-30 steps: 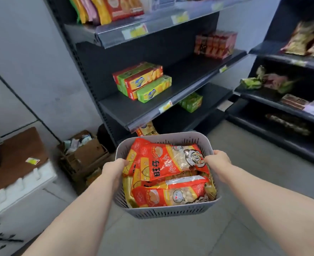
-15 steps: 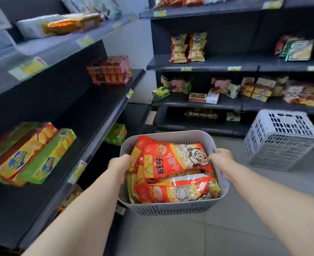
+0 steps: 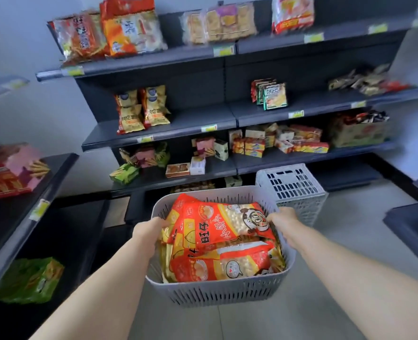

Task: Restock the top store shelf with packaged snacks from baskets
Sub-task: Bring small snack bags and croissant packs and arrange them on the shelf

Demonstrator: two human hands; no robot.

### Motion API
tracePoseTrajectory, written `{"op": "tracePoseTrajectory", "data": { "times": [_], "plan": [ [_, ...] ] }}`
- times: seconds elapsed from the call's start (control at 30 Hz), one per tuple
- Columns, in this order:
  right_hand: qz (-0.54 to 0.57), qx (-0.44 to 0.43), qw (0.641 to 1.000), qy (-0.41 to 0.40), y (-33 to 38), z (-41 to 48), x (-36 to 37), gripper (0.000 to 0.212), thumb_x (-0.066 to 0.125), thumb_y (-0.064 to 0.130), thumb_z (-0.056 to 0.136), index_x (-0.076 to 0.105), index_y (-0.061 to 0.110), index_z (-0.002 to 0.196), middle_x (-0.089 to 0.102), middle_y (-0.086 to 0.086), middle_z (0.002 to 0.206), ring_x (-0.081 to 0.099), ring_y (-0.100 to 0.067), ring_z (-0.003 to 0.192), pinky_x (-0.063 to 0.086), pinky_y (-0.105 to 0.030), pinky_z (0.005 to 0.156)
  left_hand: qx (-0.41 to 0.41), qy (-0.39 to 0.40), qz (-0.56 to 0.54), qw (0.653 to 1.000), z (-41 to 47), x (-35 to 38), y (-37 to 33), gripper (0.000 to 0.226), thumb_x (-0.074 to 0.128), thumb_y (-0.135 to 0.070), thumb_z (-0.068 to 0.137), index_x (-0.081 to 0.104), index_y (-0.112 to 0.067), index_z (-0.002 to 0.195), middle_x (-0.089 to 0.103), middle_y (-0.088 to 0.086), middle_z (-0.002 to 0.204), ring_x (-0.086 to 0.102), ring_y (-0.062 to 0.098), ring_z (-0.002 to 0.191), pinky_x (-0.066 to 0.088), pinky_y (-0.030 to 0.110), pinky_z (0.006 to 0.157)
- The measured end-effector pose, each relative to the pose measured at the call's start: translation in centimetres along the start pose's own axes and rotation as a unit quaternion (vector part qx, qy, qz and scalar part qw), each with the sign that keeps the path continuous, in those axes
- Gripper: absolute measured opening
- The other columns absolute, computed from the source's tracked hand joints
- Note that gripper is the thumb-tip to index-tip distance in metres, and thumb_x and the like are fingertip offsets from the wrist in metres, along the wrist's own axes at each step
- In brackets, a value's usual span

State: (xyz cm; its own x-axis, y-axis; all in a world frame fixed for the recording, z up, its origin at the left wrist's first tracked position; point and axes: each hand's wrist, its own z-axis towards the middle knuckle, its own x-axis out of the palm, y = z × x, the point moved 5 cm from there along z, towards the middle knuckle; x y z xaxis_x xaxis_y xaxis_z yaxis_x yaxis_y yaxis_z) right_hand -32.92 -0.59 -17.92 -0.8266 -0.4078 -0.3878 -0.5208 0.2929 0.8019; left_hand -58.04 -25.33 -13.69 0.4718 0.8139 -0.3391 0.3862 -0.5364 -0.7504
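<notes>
I carry a grey slotted basket (image 3: pixel 217 293) in front of me, above the floor. My left hand (image 3: pixel 147 231) grips its left rim and my right hand (image 3: pixel 282 220) grips its right rim. Several red and yellow snack bags (image 3: pixel 217 224) fill the basket. Straight ahead stands a dark shelf unit; its top shelf (image 3: pixel 144 62) holds orange snack bags (image 3: pixel 129 28) at the left, pale biscuit packs (image 3: pixel 219 23) in the middle and a red and white bag (image 3: pixel 292 13) further right.
An upturned grey basket (image 3: pixel 291 185) stands on the floor just beyond my right hand. The lower shelves hold yellow bags (image 3: pixel 141 109), green packets (image 3: pixel 271 95) and small boxes (image 3: pixel 249 144). A second shelf unit (image 3: pixel 18 209) runs along my left; a dark ledge (image 3: pixel 414 222) juts in at right.
My view has swung right and upward from the left shelf unit to face the far unit, whose top shelf is now in sight. Both hands have kept their grip on the basket.
</notes>
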Motion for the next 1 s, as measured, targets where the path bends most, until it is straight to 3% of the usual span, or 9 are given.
{"op": "tracePoseTrajectory", "data": {
  "times": [0.13,0.33,0.4,0.5,0.6,0.73,0.83,1.0],
  "plan": [
    [0.039,0.03,0.998,-0.031,1.0,6.2,-6.3,0.022,0.064,0.005,0.08,0.062,0.007,0.102,0.07,-0.013,0.094,0.068,-0.028,0.082,0.058,-0.039,0.077,0.014,0.027,0.038,0.999,0.9,9.0,-5.1,0.014,0.068,-0.01,0.079,0.058,-0.002,0.083,0.048,0.008,0.057,0.042,0.022,0.045,0.033,0.022,0.046],
    [0.075,0.064,0.992,-0.079,1.4,14.7,-14.4,0.037,0.066,0.006,0.078,0.061,0.003,0.114,0.068,-0.015,0.102,0.067,-0.03,0.086,0.057,-0.038,0.076,0.036,0.083,0.06,0.994,2.9,21.7,-11.9,0.011,0.067,-0.01,0.082,0.058,-0.003,0.083,0.046,0.006,0.055,0.04,0.02,0.042,0.031,0.022,0.045],
    [0.079,0.075,0.99,-0.095,2.0,17.4,-16.5,0.033,0.065,0.005,0.079,0.061,0.001,0.112,0.067,-0.015,0.103,0.064,-0.03,0.086,0.055,-0.036,0.077,0.035,0.097,0.059,0.993,4.1,26.0,-13.7,0.013,0.066,-0.009,0.081,0.058,-0.003,0.088,0.045,0.007,0.055,0.04,0.021,0.041,0.032,0.022,0.045],
    [0.072,0.08,0.988,-0.108,3.2,22.6,-19.0,0.023,0.062,0.002,0.084,0.063,0.001,0.106,0.063,-0.014,0.091,0.059,-0.027,0.077,0.049,-0.031,0.07,0.028,0.117,0.065,0.991,6.7,32.0,-16.2,0.017,0.065,-0.006,0.078,0.059,-0.001,0.093,0.049,0.009,0.056,0.042,0.022,0.041,0.035,0.021,0.044],
    [0.069,0.087,0.986,-0.121,4.2,28.7,-21.0,0.017,0.061,0.002,0.085,0.064,0.002,0.102,0.055,-0.009,0.071,0.047,-0.02,0.058,0.035,-0.025,0.049,0.014,0.123,0.063,0.99,10.5,38.0,-18.3,0.03,0.067,-0.006,0.074,0.064,0.007,0.101,0.058,0.016,0.065,0.052,0.027,0.049,0.044,0.027,0.051],
    [0.054,0.113,0.986,-0.106,5.8,35.9,-23.5,0.013,0.059,0.003,0.088,0.06,0.006,0.1,0.061,-0.013,0.093,0.055,-0.023,0.075,0.043,-0.029,0.065,-0.012,0.139,0.086,0.986,13.8,44.8,-21.4,0.025,0.065,-0.009,0.081,0.06,0.006,0.1,0.052,0.013,0.061,0.047,0.025,0.047,0.039,0.025,0.048],
    [0.049,0.12,0.987,-0.099,7.2,40.3,-24.9,0.013,0.06,0.002,0.088,0.061,0.005,0.1,0.062,-0.013,0.092,0.052,-0.019,0.068,0.038,-0.028,0.057,-0.025,0.156,0.091,0.983,15.0,48.4,-23.7,0.033,0.067,-0.011,0.08,0.06,0.007,0.107,0.061,0.018,0.072,0.056,0.03,0.054,0.052,0.033,0.058],
    [0.015,0.121,0.991,-0.062,9.5,48.7,-26.1,0.011,0.061,0.001,0.083,0.064,0.004,0.094,0.068,-0.019,0.103,0.062,-0.03,0.086,0.049,-0.033,0.072,-0.049,0.139,0.09,0.985,17.3,53.5,-25.8,0.029,0.067,-0.011,0.084,0.061,0.004,0.109,0.066,0.017,0.08,0.063,0.03,0.061,0.053,0.032,0.057]
  ]
}}
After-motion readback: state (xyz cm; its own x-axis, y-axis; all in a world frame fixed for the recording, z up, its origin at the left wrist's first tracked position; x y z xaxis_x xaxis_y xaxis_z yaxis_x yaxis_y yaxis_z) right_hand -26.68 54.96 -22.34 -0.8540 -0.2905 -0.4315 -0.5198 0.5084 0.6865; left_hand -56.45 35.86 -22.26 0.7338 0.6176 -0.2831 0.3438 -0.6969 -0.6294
